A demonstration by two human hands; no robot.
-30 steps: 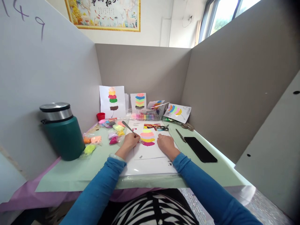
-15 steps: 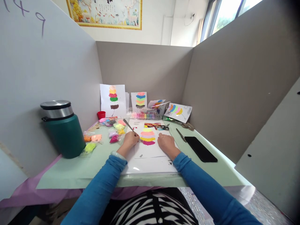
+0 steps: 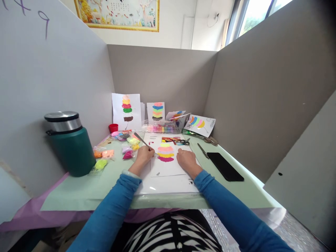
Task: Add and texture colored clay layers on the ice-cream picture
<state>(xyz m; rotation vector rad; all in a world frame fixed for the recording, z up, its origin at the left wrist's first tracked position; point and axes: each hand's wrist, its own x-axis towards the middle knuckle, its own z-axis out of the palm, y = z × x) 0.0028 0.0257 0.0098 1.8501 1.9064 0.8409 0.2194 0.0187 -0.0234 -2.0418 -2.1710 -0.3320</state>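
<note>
A metal fork [image 3: 142, 139] is gripped in my left hand [image 3: 144, 156], its handle slanting up to the left. The tines lie at the left edge of a magenta clay band [image 3: 166, 159]. That band is the lowest of several coloured bands, with a yellow one [image 3: 165, 155] just above it, on a sheet of white paper [image 3: 168, 169]. My right hand [image 3: 187, 160] is closed and rests on the paper to the right of the bands. Its fingers curl under, so whatever they may hold is hidden.
Bags of coloured clay [image 3: 127, 154] lie on the left near a green flask [image 3: 70, 147]. Black-handled scissors [image 3: 186, 142] sit behind the paper. A knife [image 3: 203, 150] and a black phone [image 3: 225, 167] lie on the right. Finished pictures [image 3: 126, 112] lean against the back panel.
My left hand has shifted slightly left and up with the fork, whose tines moved a little to the left along the magenta band's edge. My right hand stays in place.
</note>
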